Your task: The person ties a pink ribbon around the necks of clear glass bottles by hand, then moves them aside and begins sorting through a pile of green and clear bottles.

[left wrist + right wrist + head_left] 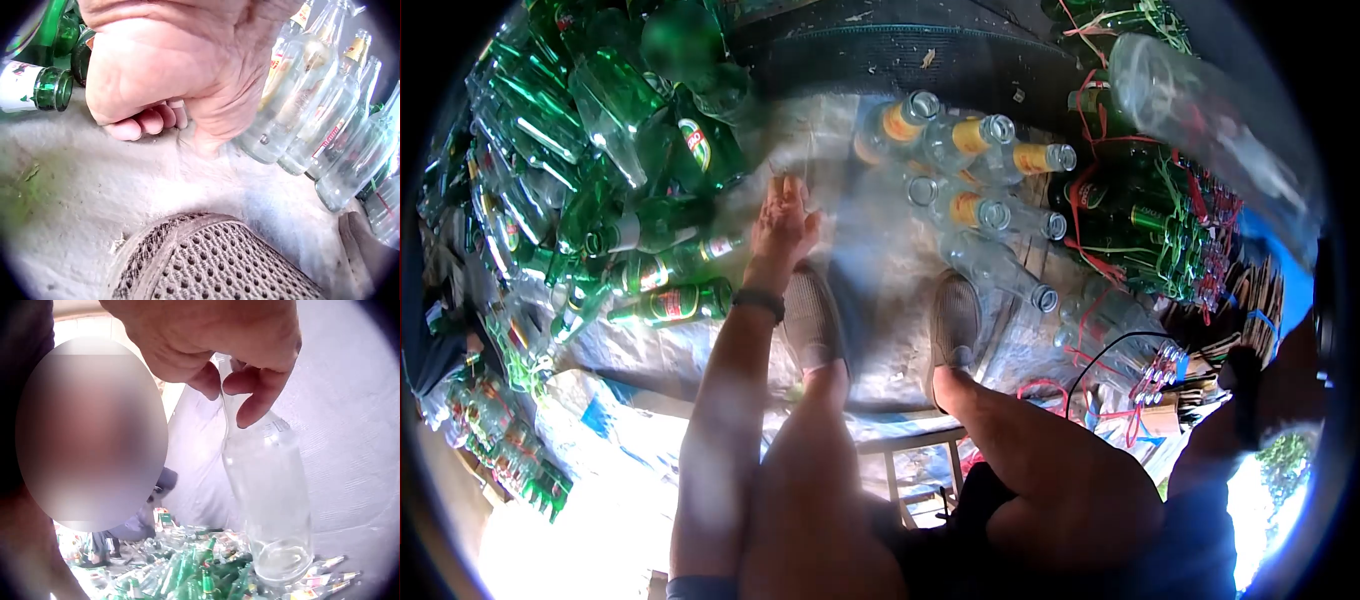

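Note:
My right hand (219, 337) grips a clear glass bottle (272, 494) by its neck, fingers and thumb curled round it. That bottle hangs base-down in the right wrist view. In the head view the raised bottle (1215, 130) looms large at the upper right, its base toward the middle. Down low between the green bottles and the standing clear ones is my left hand (785, 225), holding nothing that shows. In the left wrist view its loosely curled fingers (150, 122) are close over the pale sheet (62, 169), near the standing clear bottles (300, 94).
A heap of green bottles (615, 110) lies at the left. Several clear bottles with orange neck labels (965, 135) stand on the sheet in front of my right shoe (955, 320). Green bottles bundled with red string (1140, 215) lie at the right, beside stacked cardboard (1255, 305).

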Demonstrator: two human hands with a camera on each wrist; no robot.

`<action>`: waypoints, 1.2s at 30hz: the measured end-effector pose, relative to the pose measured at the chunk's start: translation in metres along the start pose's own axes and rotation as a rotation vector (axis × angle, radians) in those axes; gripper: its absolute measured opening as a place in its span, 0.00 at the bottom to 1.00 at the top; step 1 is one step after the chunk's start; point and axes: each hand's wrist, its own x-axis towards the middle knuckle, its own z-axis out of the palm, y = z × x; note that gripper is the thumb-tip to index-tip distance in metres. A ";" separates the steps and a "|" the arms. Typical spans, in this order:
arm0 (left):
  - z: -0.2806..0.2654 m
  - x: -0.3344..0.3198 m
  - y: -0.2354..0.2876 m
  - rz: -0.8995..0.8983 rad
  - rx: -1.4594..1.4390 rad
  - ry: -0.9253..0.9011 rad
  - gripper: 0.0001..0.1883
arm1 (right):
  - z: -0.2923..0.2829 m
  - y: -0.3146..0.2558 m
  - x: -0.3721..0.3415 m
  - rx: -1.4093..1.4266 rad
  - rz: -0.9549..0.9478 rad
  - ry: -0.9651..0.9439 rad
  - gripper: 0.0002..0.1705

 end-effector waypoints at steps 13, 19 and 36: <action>-0.001 0.000 0.000 -0.010 -0.004 0.003 0.24 | 0.092 -0.032 -0.110 -0.253 -0.064 -0.299 0.28; -0.004 0.000 0.005 -0.053 0.021 -0.010 0.23 | 0.106 0.016 -0.129 -0.093 0.066 -0.614 0.26; -0.004 -0.001 0.004 -0.048 0.006 -0.025 0.24 | 0.124 0.051 -0.138 -0.304 0.065 -0.709 0.20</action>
